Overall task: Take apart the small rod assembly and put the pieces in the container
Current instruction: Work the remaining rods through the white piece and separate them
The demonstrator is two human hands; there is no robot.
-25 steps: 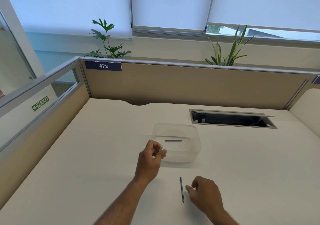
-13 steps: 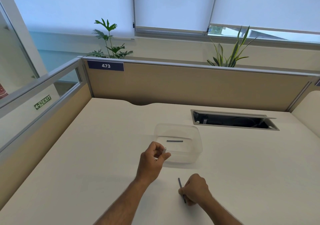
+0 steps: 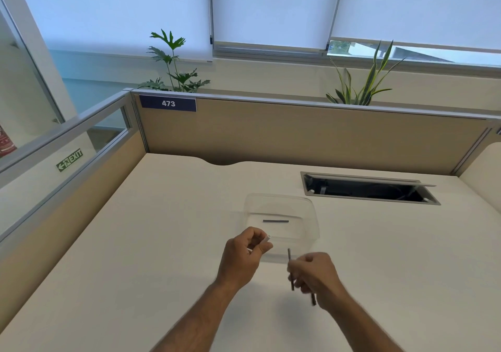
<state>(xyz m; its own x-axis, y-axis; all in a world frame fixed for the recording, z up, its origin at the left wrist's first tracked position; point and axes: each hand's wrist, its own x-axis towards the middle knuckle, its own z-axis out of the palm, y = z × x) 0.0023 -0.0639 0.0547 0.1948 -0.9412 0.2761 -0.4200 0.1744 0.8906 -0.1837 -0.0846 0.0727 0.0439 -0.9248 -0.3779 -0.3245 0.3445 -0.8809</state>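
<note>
A clear plastic container [image 3: 311, 210] stands on the desk, with one short dark rod [image 3: 275, 221] lying flat inside it. My left hand [image 3: 242, 254] hovers at the container's near left corner and pinches a small white tube [image 3: 267, 238] between thumb and fingers. My right hand [image 3: 315, 277] is raised just in front of the container and grips a thin dark rod [image 3: 289, 256], whose upper end points toward the container. A dark streak shows below the hand, perhaps the rod's shadow or blur.
The cream desk [image 3: 135, 256] is fenced by beige partition panels [image 3: 298, 134] at the back and left. An open cable hatch [image 3: 368, 189] lies at the back right of the container. Two plants [image 3: 173, 64] stand behind the partition.
My right hand closed on the dark rod lying on the desk and lifted it toward the container. My left hand stayed near the container with the white tube.
</note>
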